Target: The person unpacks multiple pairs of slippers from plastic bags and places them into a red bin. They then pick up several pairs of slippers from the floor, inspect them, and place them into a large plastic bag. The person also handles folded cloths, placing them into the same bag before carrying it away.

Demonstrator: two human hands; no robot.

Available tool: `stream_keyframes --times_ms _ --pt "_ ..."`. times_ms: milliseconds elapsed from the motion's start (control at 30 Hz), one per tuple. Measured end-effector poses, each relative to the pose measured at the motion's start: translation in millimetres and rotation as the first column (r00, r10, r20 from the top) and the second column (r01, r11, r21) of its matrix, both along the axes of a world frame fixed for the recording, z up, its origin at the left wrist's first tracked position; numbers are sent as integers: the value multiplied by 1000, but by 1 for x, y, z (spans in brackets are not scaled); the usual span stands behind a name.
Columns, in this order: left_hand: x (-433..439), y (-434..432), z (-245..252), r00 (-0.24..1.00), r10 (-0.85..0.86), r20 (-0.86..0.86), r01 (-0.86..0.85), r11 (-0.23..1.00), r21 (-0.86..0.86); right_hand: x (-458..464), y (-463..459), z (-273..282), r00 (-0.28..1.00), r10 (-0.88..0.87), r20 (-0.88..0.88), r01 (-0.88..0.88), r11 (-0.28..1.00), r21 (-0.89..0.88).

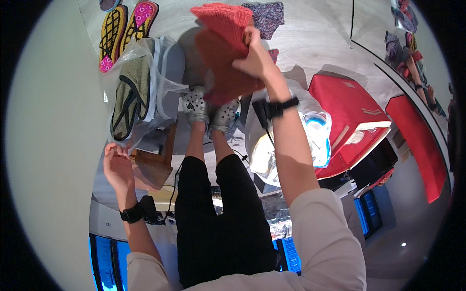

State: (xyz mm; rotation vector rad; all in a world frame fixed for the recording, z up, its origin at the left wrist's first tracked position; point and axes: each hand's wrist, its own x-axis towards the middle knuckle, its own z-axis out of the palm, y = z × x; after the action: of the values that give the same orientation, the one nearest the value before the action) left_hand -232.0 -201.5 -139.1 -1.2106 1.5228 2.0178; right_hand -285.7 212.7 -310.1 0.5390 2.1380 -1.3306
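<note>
My right hand (pixel 259 60) grips a red-orange knitted piece (pixel 227 22), its ribbed upper part raised over the floor. The lower, darker part (pixel 229 65) is blurred and hangs above my grey clogs (pixel 195 103). My left hand (pixel 118 165) is palm up with curled fingers, at the lower end of a clear plastic bag (pixel 133 51). Film from the bag reaches the fingertips; whether they pinch it is unclear. Inside the bag lie an olive woven slipper with black trim (pixel 129 98) and grey soles (pixel 171 80).
Yellow and pink slippers (pixel 140 22) lie by the wall at upper left. A speckled knitted piece (pixel 267 18) is on the floor. A wooden stool (pixel 169 149) stands beside my legs. At right are a filled plastic bag (pixel 260 156), a red fabric box (pixel 346 105) and a mirror (pixel 400 40).
</note>
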Motion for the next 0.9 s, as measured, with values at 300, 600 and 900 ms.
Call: stream_keyframes --times_ms 300,600,900 --pt "-3 5 -2 998 23 54 -26 998 49 -4 8 -129 884 -417 212 268 822 503" --pt "-11 17 -2 998 19 60 -21 999 38 2 8 -126 924 -347 160 305 922 239" --pt "-18 13 0 998 -15 68 15 1000 7 11 8 -140 841 -532 99 534 845 1"
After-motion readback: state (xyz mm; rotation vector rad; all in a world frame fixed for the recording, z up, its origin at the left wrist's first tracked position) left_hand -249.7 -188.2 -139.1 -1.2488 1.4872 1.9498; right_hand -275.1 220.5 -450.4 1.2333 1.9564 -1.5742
